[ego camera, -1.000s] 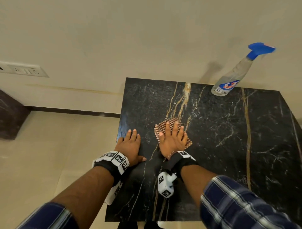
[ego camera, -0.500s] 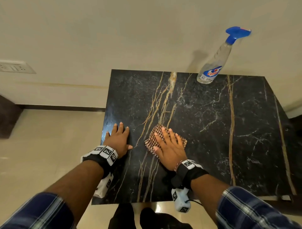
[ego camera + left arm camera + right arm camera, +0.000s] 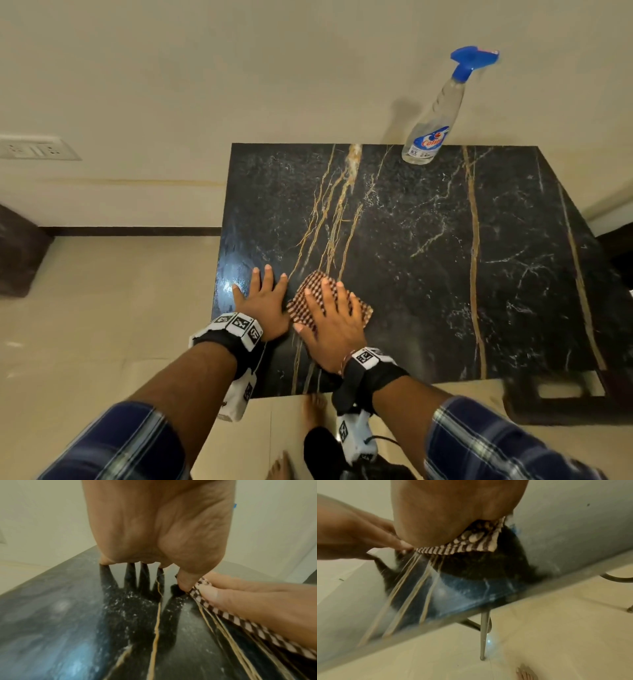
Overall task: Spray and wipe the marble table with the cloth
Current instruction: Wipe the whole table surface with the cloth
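Note:
A black marble table (image 3: 428, 246) with gold veins stands against the wall. My right hand (image 3: 330, 317) lies flat with straight fingers on a brown-and-white checked cloth (image 3: 361, 310), pressing it to the table near the front left. The cloth's edge (image 3: 223, 614) shows under that hand in the left wrist view, and its corner (image 3: 471, 543) in the right wrist view. My left hand (image 3: 265, 301) rests flat on the marble just left of the cloth, fingers spread. A clear spray bottle (image 3: 435, 126) with a blue trigger head stands at the table's back edge, far from both hands.
The table's left edge (image 3: 219, 274) is close beside my left hand, with beige floor tiles (image 3: 102, 325) beyond. A dark stool (image 3: 555, 397) stands at the front right corner. My bare feet (image 3: 308, 411) are below the front edge. Thin metal table legs (image 3: 483, 635) show underneath.
My right hand has slid the cloth left and toward the front edge, ending up beside my left hand. The left hand has stayed flat near the left edge.

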